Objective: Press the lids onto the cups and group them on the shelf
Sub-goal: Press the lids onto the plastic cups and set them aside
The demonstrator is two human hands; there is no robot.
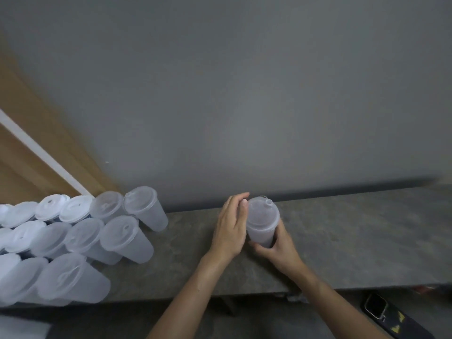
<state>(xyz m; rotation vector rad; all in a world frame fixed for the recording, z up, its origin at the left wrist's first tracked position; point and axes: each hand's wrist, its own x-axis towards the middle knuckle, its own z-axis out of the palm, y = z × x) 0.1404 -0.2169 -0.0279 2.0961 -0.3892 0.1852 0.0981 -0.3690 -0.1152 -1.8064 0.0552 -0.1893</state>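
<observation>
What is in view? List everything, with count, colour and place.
held cup: one, translucent, lidded, at the shelf's middle
grouped cups: over a dozen, translucent white, lidded, shelf's left end; some cut off
shelf: one, mottled grey, across the frame
wall: grey, behind the shelf
wooden panel: brown, white strip, upper left
device: one, dark screen, lower right, below the shelf
left hand: fingers straight, beside the held cup's top
right hand: grips the held cup low down

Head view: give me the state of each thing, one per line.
held cup: upright, lidded
lid: on the held cup
left hand: open, fingers straight beside the lid
right hand: grips the held cup low down
grouped cups: lidded, clustered at left on the shelf
</observation>
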